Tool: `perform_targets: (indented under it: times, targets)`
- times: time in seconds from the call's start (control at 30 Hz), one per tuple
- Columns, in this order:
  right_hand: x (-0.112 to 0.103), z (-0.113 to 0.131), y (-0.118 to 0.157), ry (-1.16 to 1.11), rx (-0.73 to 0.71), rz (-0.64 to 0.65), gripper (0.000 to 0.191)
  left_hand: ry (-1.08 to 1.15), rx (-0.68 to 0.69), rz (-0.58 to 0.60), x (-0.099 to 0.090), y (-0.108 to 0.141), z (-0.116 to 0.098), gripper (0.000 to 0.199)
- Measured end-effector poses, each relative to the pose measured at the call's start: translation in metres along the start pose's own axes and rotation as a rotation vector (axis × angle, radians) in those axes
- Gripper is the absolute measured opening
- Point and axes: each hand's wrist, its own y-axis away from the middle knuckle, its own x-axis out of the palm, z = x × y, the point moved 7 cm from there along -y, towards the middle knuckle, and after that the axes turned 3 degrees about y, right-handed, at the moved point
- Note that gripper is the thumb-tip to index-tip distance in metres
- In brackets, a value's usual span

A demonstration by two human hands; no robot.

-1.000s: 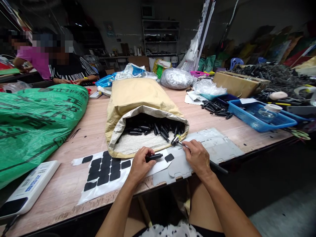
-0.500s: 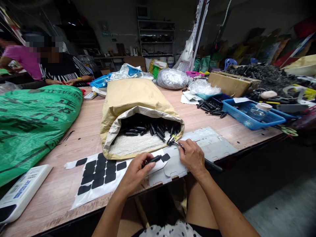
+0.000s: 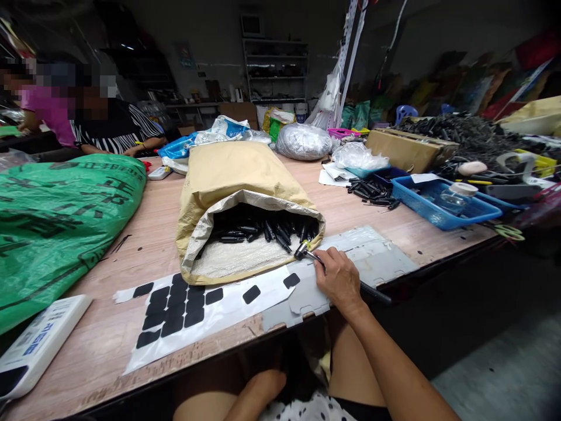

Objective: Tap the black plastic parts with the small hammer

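My right hand [image 3: 339, 278] is closed around a small hammer [image 3: 301, 251]. Its metal head points toward the mouth of a tan woven sack [image 3: 249, 166], and the black handle sticks out behind my hand over the table edge. Inside the sack mouth lie several black pen-shaped pieces [image 3: 276, 233]. My left hand [image 3: 269, 383] is down below the table edge, over my lap; its fingers are hidden in the dark. A white backing sheet [image 3: 239, 316] with black rounded-square stickers [image 3: 176, 310] lies in front of the sack, beside a grey board [image 3: 363, 251].
On the left are a green bag [image 3: 70, 204] and a white device [image 3: 48, 345]. More black pieces [image 3: 372, 192] lie at the right near a blue basket [image 3: 442, 204] and a cardboard box [image 3: 407, 149]. A co-worker [image 3: 118, 128] sits across the table.
My left hand has left the sticker sheet with the black pen-shaped piece and dropped below the table edge. My right hand stays in place with the hammer.
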Motion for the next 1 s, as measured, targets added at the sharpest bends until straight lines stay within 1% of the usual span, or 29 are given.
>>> perform_targets:
  times: [0.1, 0.17, 0.2, 0.27, 0.3, 0.33, 0.37, 0.4, 0.43, 0.47, 0.5, 0.53, 0.57, 0.6, 0.67, 0.77, 0.9, 1.0]
  targets:
    - [0.0, 0.0, 0.0, 0.003, 0.003, 0.004, 0.02, -0.023, -0.023, 0.02, 0.0, 0.008, -0.003, 0.04]
    - [0.0, 0.0, 0.0, 0.004, 0.003, 0.008, 0.02, -0.067, 0.012, 0.048, -0.006, 0.022, -0.02, 0.035]
    - [0.0, 0.0, 0.0, 0.006, 0.004, 0.01, 0.021, -0.093, 0.063, 0.089, -0.009, 0.03, -0.034, 0.031]
    - [0.0, 0.0, 0.0, 0.012, 0.009, 0.013, 0.021, -0.102, 0.212, 0.216, -0.019, 0.046, -0.071, 0.027]
    - [0.0, 0.0, 0.001, 0.017, 0.012, 0.014, 0.021, -0.047, 0.28, 0.287, -0.028, 0.051, -0.091, 0.029]
    - [0.0, 0.0, 0.001, 0.021, 0.014, 0.015, 0.021, 0.037, 0.327, 0.303, -0.041, 0.052, -0.11, 0.033]
    - [0.001, 0.0, 0.001, 0.024, 0.017, 0.017, 0.021, 0.104, 0.37, 0.236, -0.061, 0.046, -0.127, 0.036]
    - [0.001, 0.0, 0.001, 0.025, 0.019, 0.018, 0.021, 0.14, 0.399, 0.097, -0.086, 0.036, -0.141, 0.038]
    - [0.001, 0.0, 0.001, 0.022, 0.019, 0.019, 0.021, 0.148, 0.402, -0.086, -0.112, 0.024, -0.151, 0.04]
    - [0.001, 0.0, 0.001, 0.017, 0.02, 0.018, 0.021, 0.128, 0.36, -0.268, -0.136, 0.01, -0.155, 0.042]
    - [0.001, 0.0, 0.001, 0.009, 0.02, 0.015, 0.021, 0.077, 0.284, -0.422, -0.155, -0.005, -0.156, 0.045]
    - [0.002, -0.001, 0.001, 0.001, 0.021, 0.012, 0.02, 0.012, 0.213, -0.535, -0.17, -0.019, -0.157, 0.046]
    - [0.002, -0.001, 0.001, -0.007, 0.021, 0.008, 0.02, -0.044, 0.148, -0.608, -0.18, -0.032, -0.157, 0.048]
    - [0.002, -0.001, 0.0, -0.015, 0.022, 0.006, 0.02, -0.088, 0.098, -0.647, -0.186, -0.044, -0.157, 0.049]
    - [0.002, -0.002, 0.0, -0.028, 0.024, 0.0, 0.019, -0.13, 0.043, -0.667, -0.189, -0.062, -0.158, 0.051]
    - [0.001, -0.002, -0.001, -0.037, 0.023, -0.007, 0.02, -0.145, 0.004, -0.665, -0.188, -0.074, -0.159, 0.045]
    - [0.001, -0.001, 0.0, -0.027, 0.027, -0.008, 0.019, -0.128, 0.006, -0.625, -0.188, -0.07, -0.159, 0.031]
    - [0.002, -0.002, 0.0, -0.021, 0.035, -0.002, 0.018, -0.104, 0.056, -0.602, -0.192, -0.055, -0.155, 0.022]
